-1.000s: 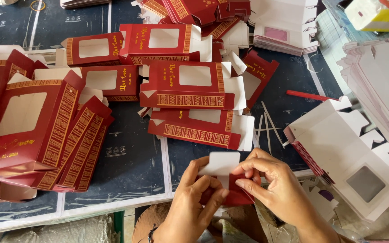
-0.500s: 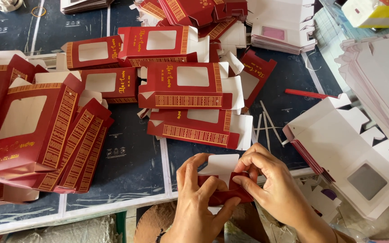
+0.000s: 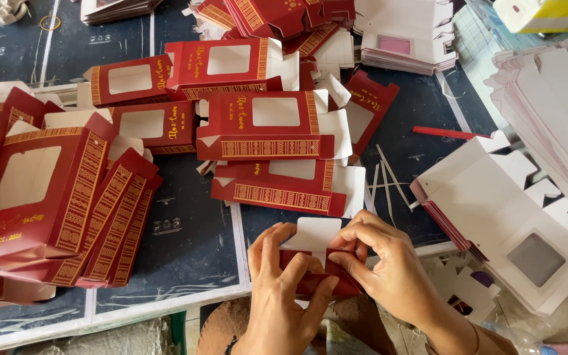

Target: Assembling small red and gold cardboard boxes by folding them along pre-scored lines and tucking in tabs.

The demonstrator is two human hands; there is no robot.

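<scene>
At the near edge of the bench point(image 3: 185, 243), both hands close on one small red box point(image 3: 317, 279) with a white flap standing up from it. The left hand point(image 3: 284, 289) has its fingers point(image 3: 272, 244) curled narrow over the box's left end, thumb pressed along the front. The right hand point(image 3: 389, 263) bends its fingers point(image 3: 353, 231) down onto the flap's right corner, thumb pinching the red wall beneath. The box sits between the two palms, just above the bench edge and just below the nearest flat carton.

Flat red window cartons point(image 3: 271, 125) lie overlapping across the middle; five show their windows plainly there, with more heaped at the far edge, too jumbled to count. On the left, one large folded red carton point(image 3: 41, 190) rests on a slanted stack of others. To the right are three stacks of white blanks point(image 3: 494, 204), the nearest with one grey window. A single red stick point(image 3: 445, 133) lies on the dark mat, and a few thin white strips point(image 3: 389, 174) cross beside it.
</scene>
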